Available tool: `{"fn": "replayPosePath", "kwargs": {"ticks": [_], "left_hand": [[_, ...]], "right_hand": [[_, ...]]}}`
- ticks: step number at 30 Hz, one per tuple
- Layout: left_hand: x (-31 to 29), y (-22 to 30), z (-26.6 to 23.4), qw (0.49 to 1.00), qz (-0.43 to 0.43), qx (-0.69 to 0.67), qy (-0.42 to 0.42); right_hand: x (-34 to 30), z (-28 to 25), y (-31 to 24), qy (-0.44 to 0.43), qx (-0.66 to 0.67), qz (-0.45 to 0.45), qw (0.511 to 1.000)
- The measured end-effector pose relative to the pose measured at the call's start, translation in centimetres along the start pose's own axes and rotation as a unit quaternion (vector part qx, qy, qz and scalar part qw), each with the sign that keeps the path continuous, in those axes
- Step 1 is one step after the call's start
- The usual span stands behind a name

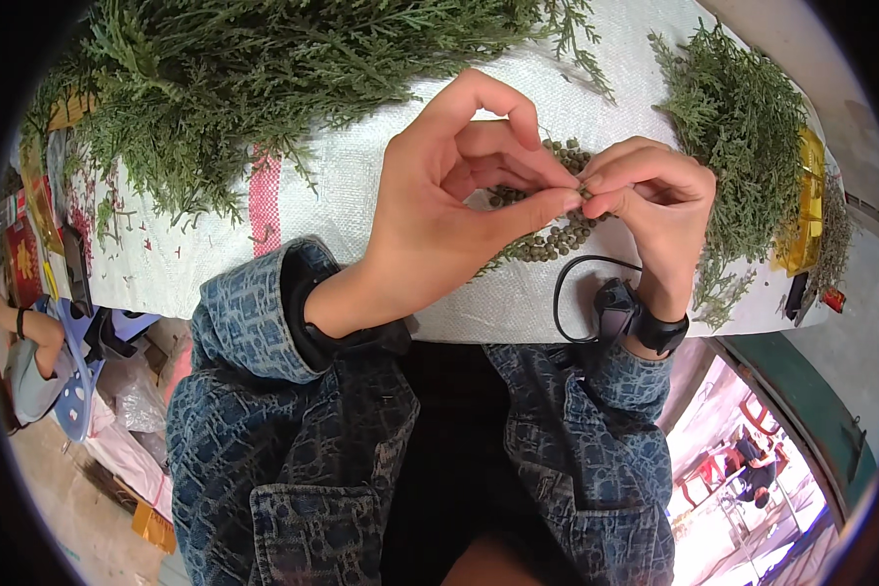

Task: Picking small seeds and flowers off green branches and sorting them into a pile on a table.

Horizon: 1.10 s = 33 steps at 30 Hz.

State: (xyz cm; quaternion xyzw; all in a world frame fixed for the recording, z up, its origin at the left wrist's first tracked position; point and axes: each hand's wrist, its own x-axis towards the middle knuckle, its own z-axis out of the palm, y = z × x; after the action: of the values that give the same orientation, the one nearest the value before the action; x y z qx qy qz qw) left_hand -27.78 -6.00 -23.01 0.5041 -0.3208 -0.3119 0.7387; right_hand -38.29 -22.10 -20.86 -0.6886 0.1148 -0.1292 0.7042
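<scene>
My left hand (pixel 459 186) and my right hand (pixel 651 190) meet at their fingertips over the table. Thumb and forefinger of each are pinched together on a tiny greenish piece (pixel 585 192), mostly covered by the fingertips, so its kind is unclear. The left hand's other fingers are curled loosely. Beneath and behind the hands lies a pile of small round grey-green balls (pixel 557 240), partly hidden by them. A little green sprig shows below the left thumb. Black bands circle both wrists, and a dark device (pixel 615 308) with a thin black cord sits at the right one.
White woven sheeting (pixel 352 195) with a red stripe covers the table. Leafy evergreen branches (pixel 234 78) are heaped at the back left, with another bunch (pixel 728 127) at the right beside a yellow basket (pixel 809 205). Another person's arm (pixel 39 332) shows at the far left.
</scene>
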Motion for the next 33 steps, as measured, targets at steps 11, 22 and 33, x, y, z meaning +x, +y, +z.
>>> {"fn": "replayPosePath", "kwargs": {"ticks": [11, 22, 33], "left_hand": [[-0.1, 0.5, 0.1, 0.999, -0.035, -0.012, 0.007], [-0.5, 1.1, 0.6, 0.993, -0.11, -0.036, -0.006], [-0.2, 1.4, 0.9, 0.982, -0.16, -0.091, -0.048]], "right_hand": [[0.1, 0.2, 0.1, -0.006, 0.001, 0.003, 1.0], [-0.2, -0.6, 0.2, -0.048, 0.044, 0.035, 0.997], [-0.8, -0.9, -0.2, -0.075, -0.032, -0.075, 0.994]]}}
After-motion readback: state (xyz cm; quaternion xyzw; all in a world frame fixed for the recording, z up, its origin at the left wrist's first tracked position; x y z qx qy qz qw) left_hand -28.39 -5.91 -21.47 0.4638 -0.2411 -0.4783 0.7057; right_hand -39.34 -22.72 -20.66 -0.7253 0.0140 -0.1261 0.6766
